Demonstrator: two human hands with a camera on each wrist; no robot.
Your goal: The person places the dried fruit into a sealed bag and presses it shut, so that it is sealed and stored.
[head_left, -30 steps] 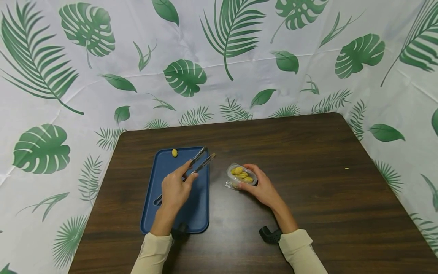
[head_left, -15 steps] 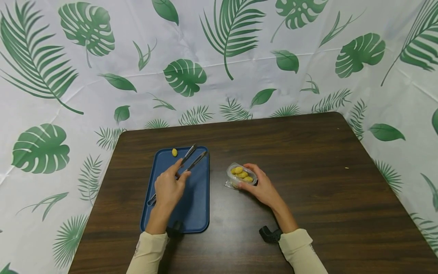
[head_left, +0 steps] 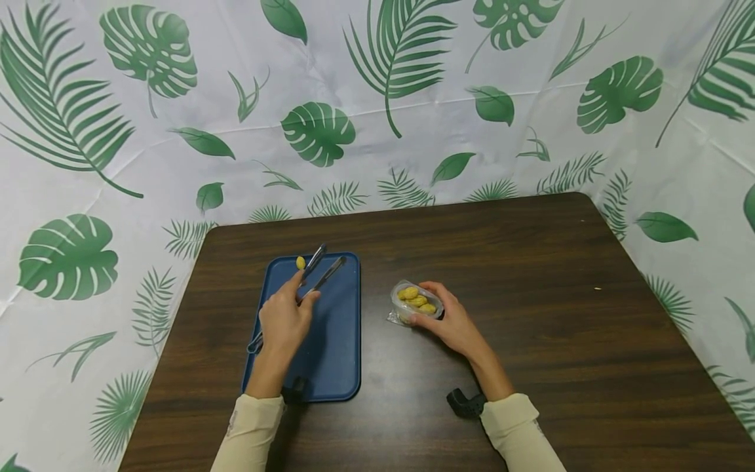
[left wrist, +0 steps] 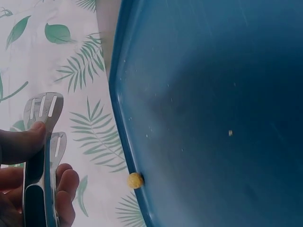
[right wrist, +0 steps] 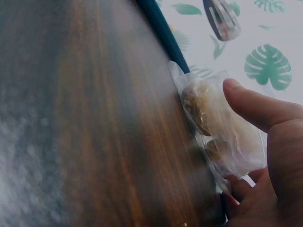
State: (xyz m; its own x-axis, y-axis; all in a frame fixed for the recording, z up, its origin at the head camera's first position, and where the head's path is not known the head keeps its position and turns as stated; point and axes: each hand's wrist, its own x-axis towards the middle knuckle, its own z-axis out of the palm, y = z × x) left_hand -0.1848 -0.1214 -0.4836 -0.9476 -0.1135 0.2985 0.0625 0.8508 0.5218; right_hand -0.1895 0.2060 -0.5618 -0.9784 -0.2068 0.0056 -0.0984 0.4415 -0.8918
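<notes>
My left hand [head_left: 286, 321] holds metal tongs [head_left: 331, 271] above the blue tray [head_left: 333, 357], their arms spread apart. Slotted tong ends show in the left wrist view, between the thumb and the curled fingers. One small yellow oval piece [head_left: 301, 262] lies at the tray's far edge, close to one tong tip; the tongs appear to hold nothing. To the right of the tray, my right hand [head_left: 454, 328] grips a clear plastic container [head_left: 404, 314] with several similar yellow pieces [head_left: 411, 293] inside. Crinkled clear wrap [right wrist: 236, 146] shows around it in the right wrist view.
Both arms reach over a dark wooden table [head_left: 531, 262]. A black wrist mount [head_left: 466, 404] sits by the right cuff. Tiny crumbs [left wrist: 230, 133] dot the tray. Behind the table hangs a white leaf-print cloth [head_left: 236, 164].
The left hand has moved left across the tray with the tongs, bringing a tip near the lone yellow piece. The right hand and the container have stayed in place.
</notes>
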